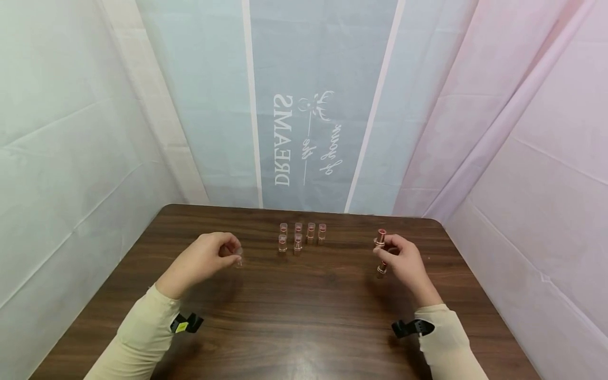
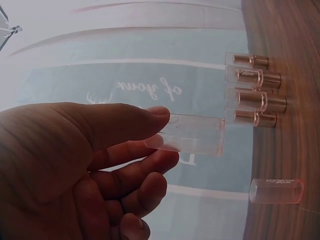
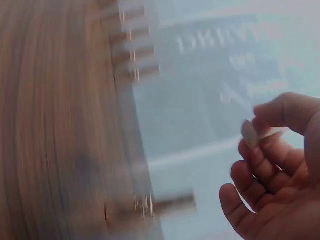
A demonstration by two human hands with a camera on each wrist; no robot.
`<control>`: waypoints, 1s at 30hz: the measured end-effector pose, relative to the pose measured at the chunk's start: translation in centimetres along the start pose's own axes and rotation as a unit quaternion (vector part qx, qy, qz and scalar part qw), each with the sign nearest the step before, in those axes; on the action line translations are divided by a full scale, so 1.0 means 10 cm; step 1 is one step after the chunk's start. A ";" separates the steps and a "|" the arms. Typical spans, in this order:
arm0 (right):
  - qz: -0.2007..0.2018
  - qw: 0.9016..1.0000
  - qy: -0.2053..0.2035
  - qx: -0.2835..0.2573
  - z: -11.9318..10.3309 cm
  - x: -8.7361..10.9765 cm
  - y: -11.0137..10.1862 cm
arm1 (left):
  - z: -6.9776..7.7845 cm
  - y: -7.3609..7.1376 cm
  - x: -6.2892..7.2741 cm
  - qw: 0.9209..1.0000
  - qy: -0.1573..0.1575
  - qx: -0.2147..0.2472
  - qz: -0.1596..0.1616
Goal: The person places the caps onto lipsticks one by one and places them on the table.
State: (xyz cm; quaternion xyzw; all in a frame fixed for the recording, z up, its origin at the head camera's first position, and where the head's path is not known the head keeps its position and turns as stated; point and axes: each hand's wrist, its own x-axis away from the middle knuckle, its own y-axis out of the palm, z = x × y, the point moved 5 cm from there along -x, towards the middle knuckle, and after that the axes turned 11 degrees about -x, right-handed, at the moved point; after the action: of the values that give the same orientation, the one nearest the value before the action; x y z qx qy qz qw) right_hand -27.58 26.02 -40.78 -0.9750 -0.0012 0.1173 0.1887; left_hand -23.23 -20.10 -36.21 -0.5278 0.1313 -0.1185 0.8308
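My left hand [image 1: 201, 261] pinches a clear lipstick cap [image 2: 195, 135] between thumb and fingers, above the tabletop. Below it, a second clear cap [image 2: 276, 191] stands on the wood. Over at the right, my right hand [image 1: 404, 264] pinches an uncapped lipstick [image 1: 381, 238] with a rose-gold tube and a red top. Another uncapped lipstick [image 1: 382, 270] stands on the table just beneath that hand. In the blurred right wrist view, only the end of the held lipstick [image 3: 248, 134] shows, between the thumb and fingertips.
Several capped lipsticks [image 1: 297, 245] stand upright in two short rows between the hands, towards the back of the dark wooden table [image 1: 294, 316]. Behind the table's far edge hangs a printed cloth [image 1: 323, 63], with pale cloth walls on both sides.
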 end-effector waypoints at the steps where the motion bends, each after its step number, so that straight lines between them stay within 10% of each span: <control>1: -0.002 1.000 -0.009 -0.014 -0.07 0.02 0.07 | 0.00 0.00 0.00 1.000 0.000 0.001 0.000; 9: -0.046 0.991 -0.096 -0.082 -0.42 0.20 0.64 | 0.02 0.02 -0.02 1.000 0.006 0.005 -0.002; 30: -0.099 0.990 -0.062 -0.085 -0.48 0.49 1.27 | 0.29 0.13 -0.05 0.997 0.058 0.038 0.031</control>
State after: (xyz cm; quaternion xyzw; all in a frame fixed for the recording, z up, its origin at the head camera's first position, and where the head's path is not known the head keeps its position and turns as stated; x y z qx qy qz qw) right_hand -22.25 12.64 -42.23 -0.9735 -0.1193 0.1573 0.1157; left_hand -22.63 -16.93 -36.14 -0.4841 0.1909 -0.1273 0.8444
